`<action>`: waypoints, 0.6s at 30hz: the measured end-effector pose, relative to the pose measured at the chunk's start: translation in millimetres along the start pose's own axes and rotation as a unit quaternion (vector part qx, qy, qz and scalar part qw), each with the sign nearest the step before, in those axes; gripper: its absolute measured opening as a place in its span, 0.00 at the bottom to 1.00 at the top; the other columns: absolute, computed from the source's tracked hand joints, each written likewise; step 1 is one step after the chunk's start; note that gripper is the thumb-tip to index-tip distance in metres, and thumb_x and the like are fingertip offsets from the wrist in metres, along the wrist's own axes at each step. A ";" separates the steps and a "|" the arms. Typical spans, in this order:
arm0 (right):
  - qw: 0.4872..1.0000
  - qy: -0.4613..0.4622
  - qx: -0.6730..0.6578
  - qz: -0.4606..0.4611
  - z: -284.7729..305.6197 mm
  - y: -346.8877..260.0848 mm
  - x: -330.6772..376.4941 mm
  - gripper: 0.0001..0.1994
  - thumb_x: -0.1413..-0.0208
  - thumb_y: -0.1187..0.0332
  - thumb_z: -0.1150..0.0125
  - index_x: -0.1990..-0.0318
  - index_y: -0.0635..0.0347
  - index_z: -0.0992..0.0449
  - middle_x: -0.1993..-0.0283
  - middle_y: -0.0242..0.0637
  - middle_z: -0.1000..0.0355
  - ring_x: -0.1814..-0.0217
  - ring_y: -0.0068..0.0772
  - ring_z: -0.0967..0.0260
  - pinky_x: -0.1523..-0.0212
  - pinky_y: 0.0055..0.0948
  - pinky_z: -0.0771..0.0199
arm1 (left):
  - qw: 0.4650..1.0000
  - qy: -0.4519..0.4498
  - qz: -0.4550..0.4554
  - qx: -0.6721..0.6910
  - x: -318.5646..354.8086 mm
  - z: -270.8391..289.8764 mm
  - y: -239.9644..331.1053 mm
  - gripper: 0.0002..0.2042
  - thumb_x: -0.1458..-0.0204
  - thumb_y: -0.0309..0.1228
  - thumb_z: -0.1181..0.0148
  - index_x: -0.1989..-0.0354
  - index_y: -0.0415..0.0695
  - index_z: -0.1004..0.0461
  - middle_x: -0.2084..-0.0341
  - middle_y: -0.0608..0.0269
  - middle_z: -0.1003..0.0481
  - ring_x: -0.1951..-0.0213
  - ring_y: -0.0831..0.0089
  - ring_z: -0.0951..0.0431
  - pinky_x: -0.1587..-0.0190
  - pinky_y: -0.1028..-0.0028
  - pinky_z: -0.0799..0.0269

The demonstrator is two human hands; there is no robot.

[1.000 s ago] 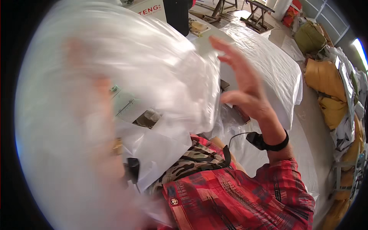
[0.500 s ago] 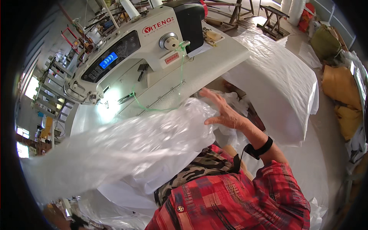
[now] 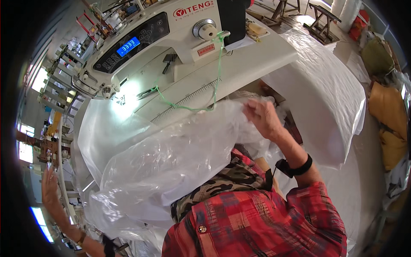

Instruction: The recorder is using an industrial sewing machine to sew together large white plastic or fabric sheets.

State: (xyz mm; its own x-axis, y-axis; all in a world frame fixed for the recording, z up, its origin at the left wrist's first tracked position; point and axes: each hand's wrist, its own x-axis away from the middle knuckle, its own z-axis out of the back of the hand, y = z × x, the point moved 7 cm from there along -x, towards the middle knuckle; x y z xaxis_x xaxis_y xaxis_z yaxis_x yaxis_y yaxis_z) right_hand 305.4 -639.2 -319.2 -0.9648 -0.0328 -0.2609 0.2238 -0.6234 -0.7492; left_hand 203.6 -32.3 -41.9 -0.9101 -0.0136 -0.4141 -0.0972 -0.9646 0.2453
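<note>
The clear plastic film (image 3: 171, 147) lay bunched before me, from the near edge of the bench (image 3: 265, 55) down to my camouflage cloth (image 3: 214, 184), loose folds trailing to the lower left. My right grip (image 3: 264, 120) was at its upper right end, fingers bent in close; I could not tell whether they were clamped on the plastic or only touching it. My left grip (image 3: 50, 188) was out to the left, fingers extended, well apart from the film, with nothing visible in it.

I judged the film light, limp and slippery, apt to billow and cling, and thin enough to tear if yanked. The better hold seemed a gathered edge, pinched between thumb and fingertips, at 2 corners set well apart. Green thread (image 3: 187, 109) lay just beside its upper edge, near the sewing machine (image 3: 182, 43), so a snag looked possible.
</note>
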 end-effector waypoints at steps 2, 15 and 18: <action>0.985 0.027 -0.115 0.126 29.9 -63.0 -4.2 0.05 0.42 0.76 0.44 0.62 0.69 0.26 0.75 0.39 0.28 0.75 0.28 0.28 0.70 0.27 0.28 | 0.966 -0.071 -0.211 0.134 -15.3 -93.3 134.8 0.36 0.43 0.54 0.45 0.34 0.37 0.37 0.36 0.47 0.35 0.32 0.55 0.40 0.32 0.57 0.43; 0.938 -0.106 -0.284 0.170 21.8 -83.2 8.5 0.57 0.62 0.39 0.27 0.28 0.61 0.49 0.30 0.46 0.42 0.31 0.41 0.42 0.32 0.46 0.47 | 0.972 -0.013 0.035 0.230 -15.3 -157.9 54.6 0.34 0.49 0.38 0.35 0.35 0.39 0.40 0.38 0.51 0.34 0.38 0.58 0.34 0.37 0.61 0.38; 0.938 -0.197 -0.228 0.170 -4.9 -65.9 32.2 0.55 0.59 0.38 0.30 0.28 0.57 0.49 0.31 0.47 0.41 0.30 0.45 0.43 0.31 0.48 0.49 | 0.985 0.027 0.131 0.105 14.9 -79.6 -71.2 0.32 0.47 0.36 0.38 0.35 0.39 0.39 0.38 0.51 0.34 0.37 0.59 0.34 0.36 0.62 0.39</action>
State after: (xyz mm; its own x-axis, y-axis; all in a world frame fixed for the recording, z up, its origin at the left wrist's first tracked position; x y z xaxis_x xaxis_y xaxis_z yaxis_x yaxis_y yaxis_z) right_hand 260.2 -595.4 -281.2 -0.7829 -0.5120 -0.3535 0.4766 -0.1283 -0.8697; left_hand 229.1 15.2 -135.3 -0.8929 -0.2747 -0.3566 0.0524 -0.8503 0.5237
